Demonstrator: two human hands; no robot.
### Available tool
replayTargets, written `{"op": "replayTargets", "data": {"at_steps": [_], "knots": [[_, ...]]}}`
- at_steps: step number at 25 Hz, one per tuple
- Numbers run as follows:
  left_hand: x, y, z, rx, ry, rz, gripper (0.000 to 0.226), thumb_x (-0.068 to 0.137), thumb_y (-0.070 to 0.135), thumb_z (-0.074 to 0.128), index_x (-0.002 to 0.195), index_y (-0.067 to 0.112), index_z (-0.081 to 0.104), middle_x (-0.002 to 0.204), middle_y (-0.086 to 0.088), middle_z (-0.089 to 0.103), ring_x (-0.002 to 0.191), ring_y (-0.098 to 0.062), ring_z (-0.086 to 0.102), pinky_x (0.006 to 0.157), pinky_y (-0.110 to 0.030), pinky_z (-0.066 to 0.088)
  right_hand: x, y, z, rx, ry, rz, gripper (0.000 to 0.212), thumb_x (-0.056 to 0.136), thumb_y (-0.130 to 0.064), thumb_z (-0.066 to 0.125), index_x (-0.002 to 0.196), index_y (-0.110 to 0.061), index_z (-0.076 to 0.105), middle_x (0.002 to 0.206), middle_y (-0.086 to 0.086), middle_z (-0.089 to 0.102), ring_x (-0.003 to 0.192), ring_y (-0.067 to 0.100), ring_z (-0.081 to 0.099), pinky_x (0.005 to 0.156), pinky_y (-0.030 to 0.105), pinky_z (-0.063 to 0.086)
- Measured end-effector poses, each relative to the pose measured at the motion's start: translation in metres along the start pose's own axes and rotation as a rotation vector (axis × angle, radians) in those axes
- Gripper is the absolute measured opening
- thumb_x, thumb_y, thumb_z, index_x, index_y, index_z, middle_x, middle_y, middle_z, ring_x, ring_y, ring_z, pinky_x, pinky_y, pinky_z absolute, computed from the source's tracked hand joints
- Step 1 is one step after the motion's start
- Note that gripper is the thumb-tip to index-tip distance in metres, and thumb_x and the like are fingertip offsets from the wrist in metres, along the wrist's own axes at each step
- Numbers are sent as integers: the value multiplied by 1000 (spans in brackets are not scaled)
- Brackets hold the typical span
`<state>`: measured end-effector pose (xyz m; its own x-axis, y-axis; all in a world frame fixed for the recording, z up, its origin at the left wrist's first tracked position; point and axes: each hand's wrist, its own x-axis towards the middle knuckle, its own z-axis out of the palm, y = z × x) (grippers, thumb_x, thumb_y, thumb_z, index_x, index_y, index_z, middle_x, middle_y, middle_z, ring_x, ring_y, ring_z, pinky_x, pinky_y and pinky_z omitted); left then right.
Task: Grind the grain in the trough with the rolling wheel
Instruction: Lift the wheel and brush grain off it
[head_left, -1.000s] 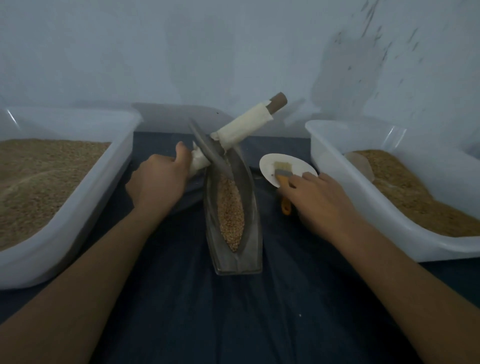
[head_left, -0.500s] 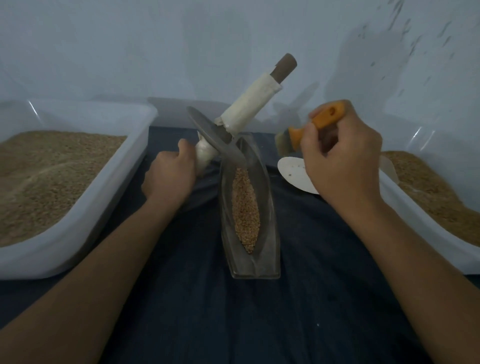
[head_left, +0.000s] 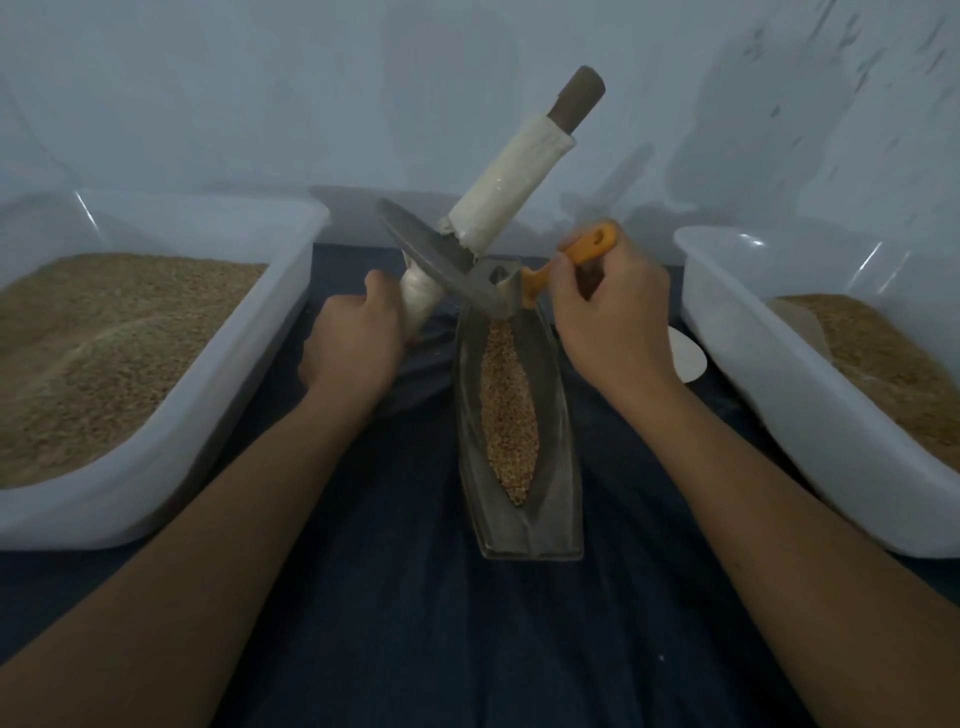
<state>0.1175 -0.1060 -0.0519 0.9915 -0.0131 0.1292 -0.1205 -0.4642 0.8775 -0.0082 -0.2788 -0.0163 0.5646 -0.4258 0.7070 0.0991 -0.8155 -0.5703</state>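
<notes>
Grain (head_left: 508, 415) lies in a narrow strip along the bottom of the trough (head_left: 563, 467), a long boat-shaped metal vessel set lengthwise on the dark cloth (head_left: 415, 597) at centre, near end toward the person. The strip runs from approx. the trough's middle-far part down to a point short of the near end; kernels look whole, tan.

Rolling wheel (head_left: 441, 262), a flat grey metal disc on an axle, is tilted hard: disc edge rests at the far end of the trough, one side raised up-left. Axle handle (head_left: 511, 187) w/ white wrap and a bare brown tip sticks up to the right, well above the trough. The other wrapped end points down-left.

Left hand (head_left: 350, 353) grips that lower wrapped end, fingers curled round it, thumb up beside the wrap.

Right hand (head_left: 608, 322) pinches the orange handle of a small brush (head_left: 571, 260), fingers curled on it; brush head sits at the wheel's disc near the far end of the trough. Can't tell if bristles touch the metal, as that bit is blurred.

Left bin (head_left: 156, 467), white plastic, holds a deep layer of tan grain, just left of the left forearm. Right bin (head_left: 779, 389), also white, holds similar stuff. White disc (head_left: 688, 358) lies on the cloth btw. right hand and right bin, mostly hidden by the wrist. Pale wall (head_left: 260, 104) behind.
</notes>
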Motion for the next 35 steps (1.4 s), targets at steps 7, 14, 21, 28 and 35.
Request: {"op": "replayTargets", "data": {"at_steps": [7, 14, 21, 28, 35], "knots": [[-3, 4, -2, -78, 7, -40, 68, 79, 64, 28, 81, 14, 73, 80, -8, 74, 80, -32, 66, 71, -41, 45, -9, -7, -31, -25, -125, 83, 35, 99, -22, 55, 70, -4, 60, 60, 7, 62, 56, 22, 61, 52, 36, 48], [-6, 4, -3, -80, 4, -38, 69, 78, 66, 27, 79, 16, 74, 79, -6, 75, 79, -31, 68, 78, -43, 52, 12, -16, -14, -6, 19, 4, 16, 99, -17, 58, 84, -12, 62, 66, -4, 61, 63, 11, 58, 54, 11, 39], [-8, 5, -5, -85, 13, -37, 65, 81, 66, 29, 77, 16, 71, 82, -6, 72, 81, -31, 66, 86, -45, 54, -11, -12, -13, -49, -199, 39, 33, 100, -21, 54, 69, -9, 57, 51, -6, 56, 46, 8, 54, 43, 17, 35], [-9, 5, -4, -65, 14, -9, 70, 81, 65, 26, 76, 14, 73, 81, -6, 73, 80, -30, 65, 78, -42, 49, 12, -25, -23, -5, -6, 25, 28, 97, -17, 54, 70, -18, 49, 54, -11, 53, 53, 1, 55, 48, 10, 38], [-7, 3, -3, -45, 4, -6, 72, 77, 67, 24, 79, 14, 73, 81, -6, 74, 81, -31, 65, 75, -41, 46, -7, -13, -10, -68, -193, 73, 38, 101, -20, 53, 66, -6, 55, 54, 4, 57, 48, 11, 55, 45, 25, 38]]}}
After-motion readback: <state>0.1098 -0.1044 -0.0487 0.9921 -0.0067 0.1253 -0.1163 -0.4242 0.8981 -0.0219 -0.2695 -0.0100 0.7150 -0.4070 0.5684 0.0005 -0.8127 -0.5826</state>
